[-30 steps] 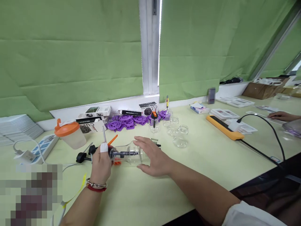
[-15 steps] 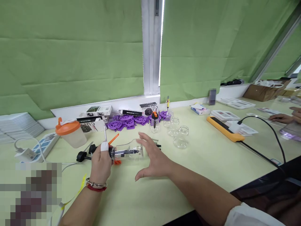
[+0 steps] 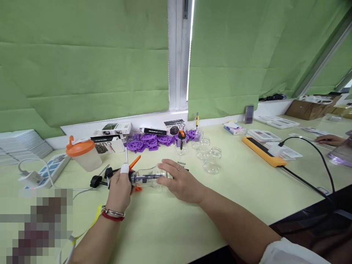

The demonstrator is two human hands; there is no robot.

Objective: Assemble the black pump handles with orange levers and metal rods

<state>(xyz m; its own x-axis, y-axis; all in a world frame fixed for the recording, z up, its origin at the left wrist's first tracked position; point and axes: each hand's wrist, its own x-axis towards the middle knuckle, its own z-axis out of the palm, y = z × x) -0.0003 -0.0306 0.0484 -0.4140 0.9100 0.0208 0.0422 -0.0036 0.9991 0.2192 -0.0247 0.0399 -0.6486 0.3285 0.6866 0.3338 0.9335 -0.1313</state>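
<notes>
A clear glass bottle (image 3: 150,171) lies sideways between my two hands, a dark tube running along its inside. My left hand (image 3: 120,189) is closed around its black top, with a white cover on the thumb. An orange lever-like part (image 3: 135,162) sticks up beside that grip, and a thin white stick (image 3: 126,154) rises near the thumb. Wrapped around the bottle's wide base is my right hand (image 3: 183,183), thumb and fingers curled on the glass. Black round-ended parts (image 3: 96,181) lie just left of my left hand.
Several empty glass jars (image 3: 212,165) stand behind my right hand, near purple plastic parts (image 3: 150,141) and printed boxes (image 3: 111,145). An orange-lidded cup (image 3: 86,157) and a power strip (image 3: 55,170) are at left. A yellow power bar (image 3: 262,152) and another person's hand (image 3: 330,140) are at right.
My right hand has gone from spread fingers beside the bottle's base to being closed around it. My left hand keeps its hold on the black top.
</notes>
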